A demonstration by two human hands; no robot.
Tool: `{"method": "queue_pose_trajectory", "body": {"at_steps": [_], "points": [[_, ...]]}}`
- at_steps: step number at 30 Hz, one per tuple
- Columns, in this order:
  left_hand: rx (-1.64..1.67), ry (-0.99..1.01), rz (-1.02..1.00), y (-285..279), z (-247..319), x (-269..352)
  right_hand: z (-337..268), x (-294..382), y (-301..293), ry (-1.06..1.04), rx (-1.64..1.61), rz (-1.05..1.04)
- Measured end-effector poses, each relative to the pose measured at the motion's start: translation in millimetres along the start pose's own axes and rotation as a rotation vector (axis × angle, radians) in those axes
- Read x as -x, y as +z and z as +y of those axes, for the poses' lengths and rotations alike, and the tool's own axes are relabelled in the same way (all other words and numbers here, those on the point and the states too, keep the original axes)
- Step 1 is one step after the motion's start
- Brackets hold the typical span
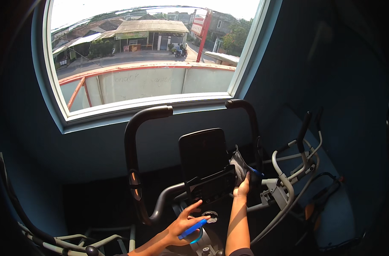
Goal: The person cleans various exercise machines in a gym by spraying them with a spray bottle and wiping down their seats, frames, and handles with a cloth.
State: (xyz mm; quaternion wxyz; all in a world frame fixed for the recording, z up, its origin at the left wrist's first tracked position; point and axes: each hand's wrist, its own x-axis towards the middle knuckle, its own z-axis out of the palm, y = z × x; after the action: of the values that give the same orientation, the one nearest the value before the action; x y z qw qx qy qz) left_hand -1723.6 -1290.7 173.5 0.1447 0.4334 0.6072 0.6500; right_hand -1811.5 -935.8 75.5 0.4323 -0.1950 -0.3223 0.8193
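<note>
In front of me stands an exercise machine's console [210,187] with a dark upright panel [202,153] at its top. My right hand [242,188] grips a grey cloth [238,164] with a blue edge, against the console's right side. Part of the cloth is hidden behind my fingers. Below the console, my left hand [183,228] holds a blue object [193,229], probably a spray bottle's head, with a light-blue part under it. Its index finger points forward, close to the console's lower edge. A round cup-like recess [210,217] lies just beyond that hand.
Curved black handlebars [130,140] rise on both sides of the console. At right stands another exercise machine [277,188] with pale tubes; more pale tubing [111,240] is at lower left. A large window [149,102] ahead overlooks a street with a motorcycle [181,52].
</note>
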Motion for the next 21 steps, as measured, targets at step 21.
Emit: {"method": "queue_pose_trajectory", "body": {"at_steps": [21], "points": [[-0.346,0.058,0.356,-21,7,41,3,67,100,0.332,0.23,0.474]]}}
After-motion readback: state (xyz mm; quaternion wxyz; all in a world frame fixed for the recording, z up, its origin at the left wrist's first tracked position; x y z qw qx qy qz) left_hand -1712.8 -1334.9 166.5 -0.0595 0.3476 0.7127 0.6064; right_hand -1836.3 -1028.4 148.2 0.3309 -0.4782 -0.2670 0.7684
